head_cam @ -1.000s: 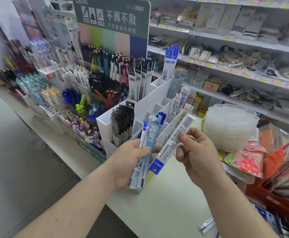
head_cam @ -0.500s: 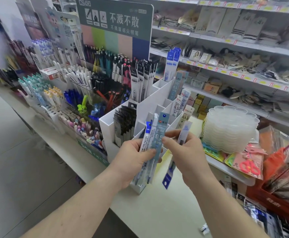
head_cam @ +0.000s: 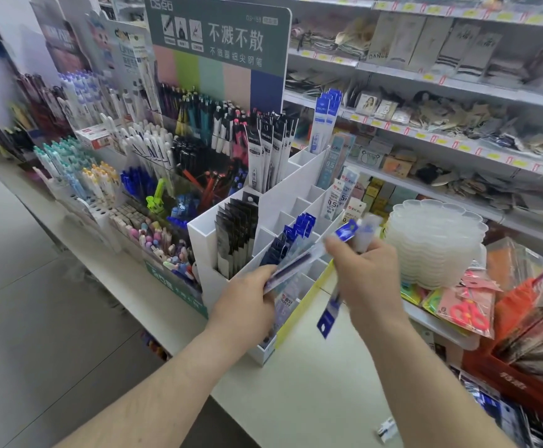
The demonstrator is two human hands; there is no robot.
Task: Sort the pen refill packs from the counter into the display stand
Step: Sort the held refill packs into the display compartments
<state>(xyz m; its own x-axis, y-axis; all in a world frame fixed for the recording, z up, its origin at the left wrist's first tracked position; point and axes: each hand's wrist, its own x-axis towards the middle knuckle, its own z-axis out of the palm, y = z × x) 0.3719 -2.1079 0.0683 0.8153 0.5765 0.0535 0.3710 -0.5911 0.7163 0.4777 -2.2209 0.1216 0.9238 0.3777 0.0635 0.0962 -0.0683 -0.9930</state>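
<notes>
The refill packs [head_cam: 291, 265] lie fanned in the left hand [head_cam: 247, 303], which grips their lower ends just in front of the stand [head_cam: 299, 176], probably so each label can be read. The right hand [head_cam: 365, 273] pinches one blue pack [head_cam: 330, 313] that hangs down, apparently picked out for a compartment. One small pack [head_cam: 386, 428] lies apart on the bench [head_cam: 312, 399].
</notes>
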